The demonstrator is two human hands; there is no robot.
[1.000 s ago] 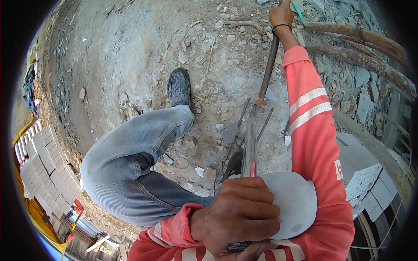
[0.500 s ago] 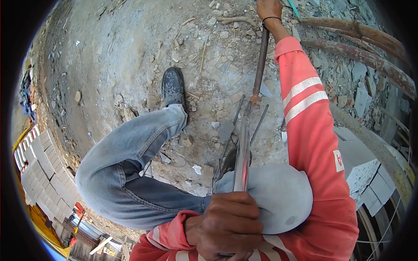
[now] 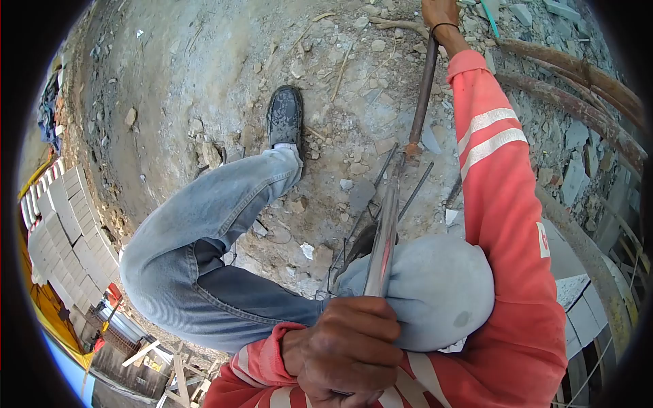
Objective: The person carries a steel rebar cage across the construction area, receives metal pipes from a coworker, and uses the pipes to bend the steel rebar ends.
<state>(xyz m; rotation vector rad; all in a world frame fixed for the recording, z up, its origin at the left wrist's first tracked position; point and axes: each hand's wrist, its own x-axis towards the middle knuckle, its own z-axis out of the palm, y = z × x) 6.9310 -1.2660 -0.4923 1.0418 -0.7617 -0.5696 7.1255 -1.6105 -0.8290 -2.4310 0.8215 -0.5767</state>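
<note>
My left hand (image 3: pixel 350 350) is closed in a fist around the near end of a long metal bar (image 3: pixel 385 238), close to my body. The bar's near part is shiny with a red streak. Past a rusty joint (image 3: pixel 412 151), it continues as a dark brown pipe (image 3: pixel 424 95). At the top edge, my right hand (image 3: pixel 441 12) is wrapped round the far end of that pipe, arm stretched out; the fingers are partly cut off by the frame. Thin ribbed steel rods (image 3: pixel 416 190) lie on either side of the bar, low over the ground.
My shod foot (image 3: pixel 284 117) stands on rubble-strewn ground (image 3: pixel 197 88). My bent knee (image 3: pixel 442 292) is beside the bar. Curved wooden poles (image 3: pixel 578 95) and pale blocks (image 3: pixel 586 313) are on the right. Stacked grey blocks (image 3: pixel 71 238) and a yellow sheet (image 3: pixel 58 326) stand at left.
The view has shifted a little, so the ground and foot sit further right. Both hands keep their hold on the bar, which looks slightly more tilted.
</note>
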